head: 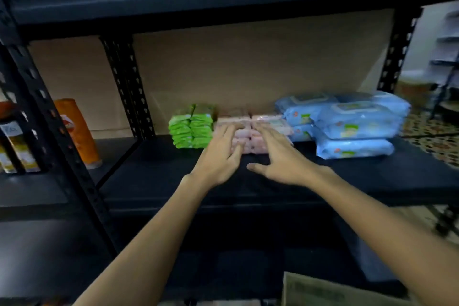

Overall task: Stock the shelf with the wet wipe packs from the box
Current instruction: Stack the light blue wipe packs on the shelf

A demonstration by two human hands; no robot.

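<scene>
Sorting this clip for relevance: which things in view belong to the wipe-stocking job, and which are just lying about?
Job:
pink packs, under both hands: left hand, right hand
green packs
blue packs
shelf
box, corner only

Lying about:
orange can
yellow cartons, next bay

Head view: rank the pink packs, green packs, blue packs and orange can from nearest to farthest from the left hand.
1. Pink packs: under the left hand fingers.
2. Green packs: just to its left.
3. Blue packs: far to the right.
4. Orange can: neighbouring bay, left; close to blue, hard to call.
</scene>
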